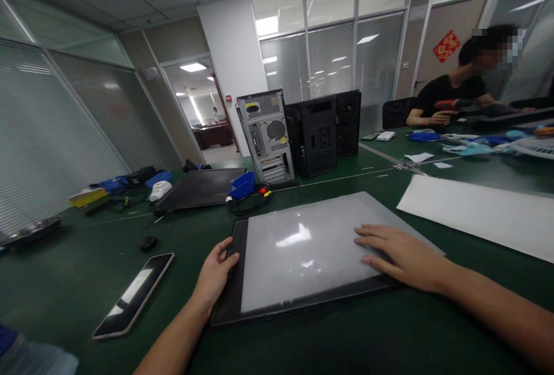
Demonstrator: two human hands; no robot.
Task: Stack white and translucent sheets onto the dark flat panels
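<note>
In front of me a thin black panel lies on the green table. A glossy translucent white sheet covers most of it and reaches past its right side. At the panel's left edge is my left hand, the thumb on top and the fingers bent around the rim. My right hand rests palm down on the right part of the sheet, its fingers stretched and slightly apart. Bright light reflections show on the sheet.
A phone and a black mouse lie left. Behind the panel stand computer cases and a blue tool with a cable. White paper lies right. Across the table, a person holds a red power tool.
</note>
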